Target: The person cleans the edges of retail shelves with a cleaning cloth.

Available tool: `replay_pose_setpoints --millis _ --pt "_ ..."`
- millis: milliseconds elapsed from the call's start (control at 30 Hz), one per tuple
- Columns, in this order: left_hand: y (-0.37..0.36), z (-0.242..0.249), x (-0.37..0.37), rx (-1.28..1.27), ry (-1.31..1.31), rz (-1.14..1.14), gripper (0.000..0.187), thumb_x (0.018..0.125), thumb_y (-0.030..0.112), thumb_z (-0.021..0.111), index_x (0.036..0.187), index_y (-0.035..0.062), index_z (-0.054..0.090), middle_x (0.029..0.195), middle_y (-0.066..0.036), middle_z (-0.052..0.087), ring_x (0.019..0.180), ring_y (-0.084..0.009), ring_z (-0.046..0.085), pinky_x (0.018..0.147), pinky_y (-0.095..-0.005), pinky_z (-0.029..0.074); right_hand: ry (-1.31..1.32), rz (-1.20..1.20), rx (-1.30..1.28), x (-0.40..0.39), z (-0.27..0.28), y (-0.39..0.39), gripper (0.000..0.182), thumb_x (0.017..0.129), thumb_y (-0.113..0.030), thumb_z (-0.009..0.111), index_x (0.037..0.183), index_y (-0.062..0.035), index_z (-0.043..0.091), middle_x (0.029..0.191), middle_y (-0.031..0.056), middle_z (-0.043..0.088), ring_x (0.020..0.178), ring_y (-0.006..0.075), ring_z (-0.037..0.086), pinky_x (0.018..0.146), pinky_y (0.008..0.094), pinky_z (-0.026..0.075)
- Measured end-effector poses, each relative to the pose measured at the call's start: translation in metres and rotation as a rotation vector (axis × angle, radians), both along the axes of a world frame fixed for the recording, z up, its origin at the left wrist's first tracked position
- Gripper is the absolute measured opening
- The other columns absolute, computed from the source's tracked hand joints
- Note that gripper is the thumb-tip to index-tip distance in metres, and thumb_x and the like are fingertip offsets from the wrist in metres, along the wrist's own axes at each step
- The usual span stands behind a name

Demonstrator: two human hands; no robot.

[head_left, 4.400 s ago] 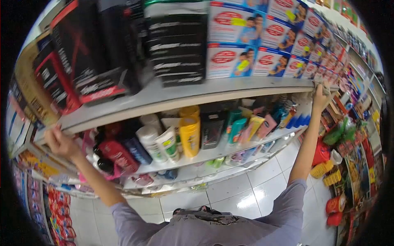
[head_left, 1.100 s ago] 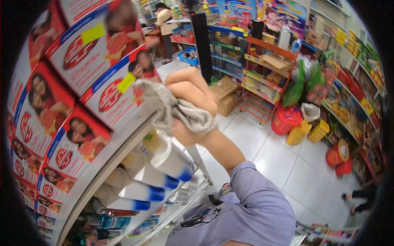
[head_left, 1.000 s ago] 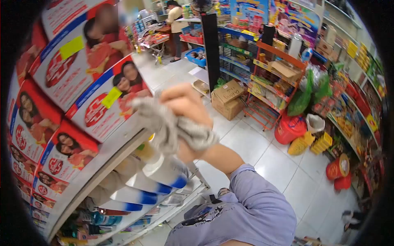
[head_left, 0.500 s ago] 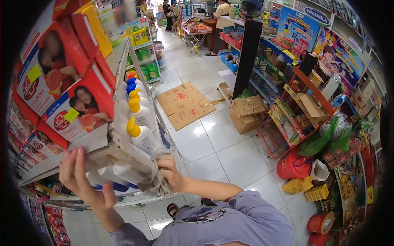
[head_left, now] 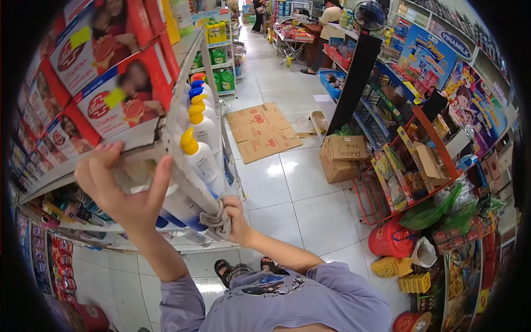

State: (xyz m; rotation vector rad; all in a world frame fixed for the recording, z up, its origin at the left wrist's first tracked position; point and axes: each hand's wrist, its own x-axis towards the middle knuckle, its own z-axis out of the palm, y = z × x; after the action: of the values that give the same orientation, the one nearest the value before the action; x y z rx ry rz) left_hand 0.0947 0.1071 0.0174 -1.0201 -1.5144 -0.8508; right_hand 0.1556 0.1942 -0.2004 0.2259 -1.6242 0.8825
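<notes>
red-and-white boxes (head_left: 120,105) stand stacked on the shelf (head_left: 61,172) at far left. the left hand (head_left: 124,193) is open and spread, its fingertips at the shelf's front edge. white bottles (head_left: 203,162) with yellow pumps stand behind the end post. the right hand (head_left: 238,222) is clenched around a grey cloth (head_left: 219,221), low beside the post. farther right, flattened cardboard (head_left: 263,131) lies on the tiles.

We are looking at a pale shelf (head_left: 58,176) carrying stacked soap boxes (head_left: 123,91) — mostly red and white — while white bottles (head_left: 202,161) are lining the unit's end. On the tiled floor (head_left: 271,216), we are seeing flattened cardboard (head_left: 263,131), two stacked cartons (head_left: 342,155) and a red bucket (head_left: 390,239).
</notes>
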Motion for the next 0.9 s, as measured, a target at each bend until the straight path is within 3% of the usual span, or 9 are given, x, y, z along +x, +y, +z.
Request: replay_pose_setpoints --millis 100,167,267,367,467,567,733,800,900 --pt "-0.004 0.003 0.001 -0.046 0.017 0.013 0.041 0.052 0.023 0.070 0.079 0.0008 0.050 0.076 -0.010 0.043 0.077 -0.0256 0.041 0.071 -0.0329 0.033 0.016 -0.058 0.072 0.001 0.035 0.006 0.052 0.056 -0.012 0.070 0.092 -0.0046 0.034 0.089 0.0125 0.038 0.080 0.0260 0.041 0.071 0.0339 0.034" --pt "-0.007 0.003 0.000 -0.024 -0.004 -0.043 0.031 0.059 0.021 0.065 0.078 0.0008 0.051 0.072 -0.009 0.043 0.074 -0.0248 0.041 0.069 -0.0319 0.033 0.034 -0.056 0.091 0.001 0.075 0.007 0.051 0.057 -0.011 0.069 0.092 -0.0035 0.034 0.089 0.0134 0.037 0.081 0.0261 0.040 0.072 0.0330 0.033" --pt "-0.011 0.006 -0.002 -0.075 -0.020 -0.077 0.016 0.076 0.011 0.044 0.081 -0.0031 0.051 0.077 -0.010 0.047 0.075 -0.0225 0.043 0.070 -0.0276 0.033 0.085 -0.063 0.147 0.000 0.141 0.008 0.050 0.056 -0.009 0.067 0.092 -0.0019 0.033 0.089 0.0149 0.035 0.081 0.0278 0.037 0.072 0.0324 0.033" --pt "-0.015 0.009 0.000 -0.127 -0.057 -0.081 0.015 0.077 0.009 0.042 0.079 -0.0033 0.051 0.075 -0.010 0.048 0.073 -0.0217 0.043 0.068 -0.0280 0.033 0.126 -0.052 0.139 -0.004 0.176 0.005 0.056 0.048 0.002 0.056 0.098 -0.0002 0.031 0.093 0.0190 0.031 0.084 0.0369 0.036 0.076 0.0384 0.032" --pt "-0.015 0.011 0.002 -0.116 -0.060 -0.088 0.015 0.078 0.008 0.040 0.078 -0.0033 0.051 0.073 -0.010 0.048 0.073 -0.0209 0.043 0.067 -0.0283 0.033 0.076 -0.088 0.117 -0.005 0.185 0.002 0.055 0.048 0.002 0.055 0.098 -0.0006 0.031 0.093 0.0190 0.031 0.084 0.0374 0.036 0.072 0.0381 0.034" --pt "-0.014 0.009 0.003 -0.085 -0.072 -0.119 0.013 0.077 0.006 0.041 0.078 -0.0034 0.051 0.073 -0.010 0.048 0.073 -0.0208 0.042 0.068 -0.0283 0.033 0.098 -0.126 0.078 -0.006 0.173 0.000 0.050 0.052 -0.002 0.063 0.091 -0.0016 0.032 0.085 0.0156 0.033 0.081 0.0298 0.034 0.072 0.0350 0.031" --pt "-0.014 0.008 0.002 -0.073 -0.098 -0.113 0.013 0.076 0.004 0.042 0.079 -0.0031 0.052 0.073 -0.009 0.048 0.074 -0.0213 0.042 0.070 -0.0279 0.033 0.035 -0.164 0.059 -0.004 0.119 -0.003 0.054 0.049 -0.004 0.067 0.090 -0.0028 0.032 0.085 0.0146 0.034 0.077 0.0296 0.037 0.067 0.0343 0.034" --pt "-0.012 0.006 -0.001 -0.050 -0.056 -0.117 0.013 0.075 0.004 0.042 0.079 -0.0029 0.052 0.073 -0.009 0.048 0.075 -0.0213 0.042 0.071 -0.0281 0.033 -0.061 -0.161 0.035 -0.001 0.083 -0.004 0.054 0.050 -0.004 0.062 0.096 -0.0018 0.033 0.089 0.0180 0.036 0.079 0.0361 0.041 0.064 0.0381 0.038" --pt "-0.013 0.007 -0.003 -0.036 -0.037 -0.134 0.013 0.074 0.005 0.043 0.079 -0.0026 0.053 0.073 -0.009 0.048 0.076 -0.0217 0.042 0.072 -0.0288 0.032 -0.056 -0.222 0.021 -0.003 0.032 -0.009 0.051 0.052 -0.007 0.065 0.093 -0.0032 0.035 0.086 0.0159 0.039 0.078 0.0334 0.043 0.063 0.0380 0.038"
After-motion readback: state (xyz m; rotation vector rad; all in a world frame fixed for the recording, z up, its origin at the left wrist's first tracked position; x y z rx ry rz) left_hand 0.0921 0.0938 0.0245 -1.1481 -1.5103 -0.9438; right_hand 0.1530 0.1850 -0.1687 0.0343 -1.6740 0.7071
